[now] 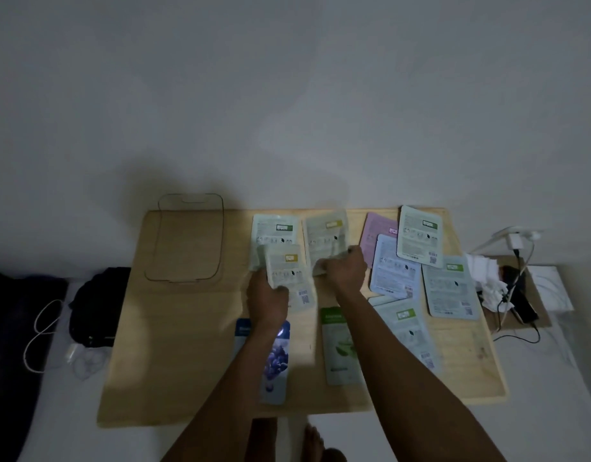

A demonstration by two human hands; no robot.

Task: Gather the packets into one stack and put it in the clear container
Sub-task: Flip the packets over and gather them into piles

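Several flat packets lie spread over a low wooden table (174, 345). My left hand (267, 298) grips a pale packet with a yellow label (287, 271), lifted above another pale packet (272, 228). My right hand (346, 268) pinches the lower edge of a second yellow-label packet (324, 235). A blue grape-print packet (275, 365) and a green packet (337, 348) lie partly under my forearms. More packets sit to the right: pink (376, 230), light blue (392, 268) and green-label ones (419, 235). The clear container (187, 238) stands at the table's far left.
A black bag (94, 305) and a white cable (40, 331) lie left of the table. On the right are crumpled white cloth (487, 278), a charger plug (517, 240) and black cables (517, 301). A plain wall rises behind. Bare feet (314, 441) show below the table's near edge.
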